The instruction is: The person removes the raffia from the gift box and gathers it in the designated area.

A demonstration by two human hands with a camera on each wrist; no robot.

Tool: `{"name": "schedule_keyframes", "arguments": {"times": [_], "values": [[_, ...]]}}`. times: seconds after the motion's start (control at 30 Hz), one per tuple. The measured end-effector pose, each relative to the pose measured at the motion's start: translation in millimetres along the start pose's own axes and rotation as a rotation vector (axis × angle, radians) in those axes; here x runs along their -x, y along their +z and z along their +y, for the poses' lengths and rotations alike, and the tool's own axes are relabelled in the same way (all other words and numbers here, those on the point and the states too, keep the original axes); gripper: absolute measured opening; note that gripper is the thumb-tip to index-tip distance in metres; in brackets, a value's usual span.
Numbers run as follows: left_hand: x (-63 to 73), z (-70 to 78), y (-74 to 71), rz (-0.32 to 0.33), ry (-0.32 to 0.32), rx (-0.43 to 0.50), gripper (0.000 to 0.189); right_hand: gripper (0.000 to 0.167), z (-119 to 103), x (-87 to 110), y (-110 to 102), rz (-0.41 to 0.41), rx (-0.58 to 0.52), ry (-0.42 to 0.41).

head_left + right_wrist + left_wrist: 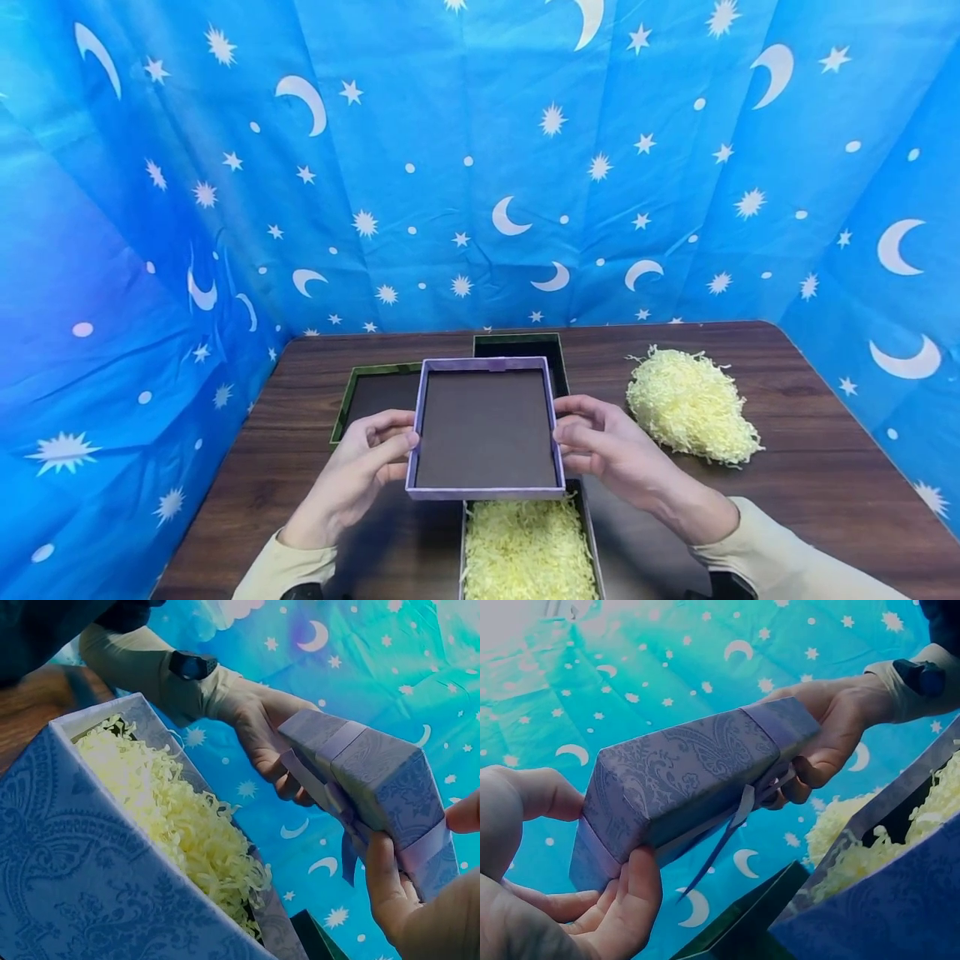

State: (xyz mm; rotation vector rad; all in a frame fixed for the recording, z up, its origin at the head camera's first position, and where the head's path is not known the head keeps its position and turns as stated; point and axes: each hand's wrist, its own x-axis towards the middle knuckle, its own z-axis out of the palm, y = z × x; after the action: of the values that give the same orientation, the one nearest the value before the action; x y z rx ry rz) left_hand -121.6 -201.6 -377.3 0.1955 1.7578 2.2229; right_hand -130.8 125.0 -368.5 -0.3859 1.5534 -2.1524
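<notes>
Both hands hold up a lavender box lid [483, 429] above the table, its dark inner side toward me. My left hand [356, 475] grips its left edge and my right hand [622, 454] its right edge, thumbs on the rim. In the left wrist view, the lid's outside [697, 761] shows a paisley pattern, a ribbon band and hanging ribbon ends. Below it stands a matching box [82, 847], filled with pale yellow shredded paper [528, 550]. The lid overlaps the far end of this box in the head view.
A green-rimmed box [517, 338] stands behind the lid, partly hidden by it. To its left lies a green-edged lid [343, 408]. A loose heap of yellow shredded paper [693, 404] rests at the right of the brown table [810, 467]. Blue star-patterned cloth [450, 208] hangs around the table.
</notes>
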Motion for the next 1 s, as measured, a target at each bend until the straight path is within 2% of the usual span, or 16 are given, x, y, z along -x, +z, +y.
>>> {"name": "schedule_keyframes", "arguments": {"times": [0.33, 0.57, 0.77, 1.0], "values": [[10.9, 3.1, -20.0, -0.016, 0.026, -0.017, 0.028, 0.06, 2, -10.9, 16, 0.024, 0.072, 0.058], [20.5, 5.0, -31.9, -0.001, 0.028, -0.03, 0.028, 0.063, 7, -17.8, 24, 0.014, 0.095, 0.091], [28.6, 4.8, -43.1, -0.035, 0.031, -0.024, 0.028, 0.063, 12, -23.6, 34, 0.014, 0.093, 0.106], [35.9, 5.5, -54.0, 0.023, -0.004, -0.048, 0.027, 0.065, 14, -28.1, 49, 0.022, 0.123, 0.1]]}}
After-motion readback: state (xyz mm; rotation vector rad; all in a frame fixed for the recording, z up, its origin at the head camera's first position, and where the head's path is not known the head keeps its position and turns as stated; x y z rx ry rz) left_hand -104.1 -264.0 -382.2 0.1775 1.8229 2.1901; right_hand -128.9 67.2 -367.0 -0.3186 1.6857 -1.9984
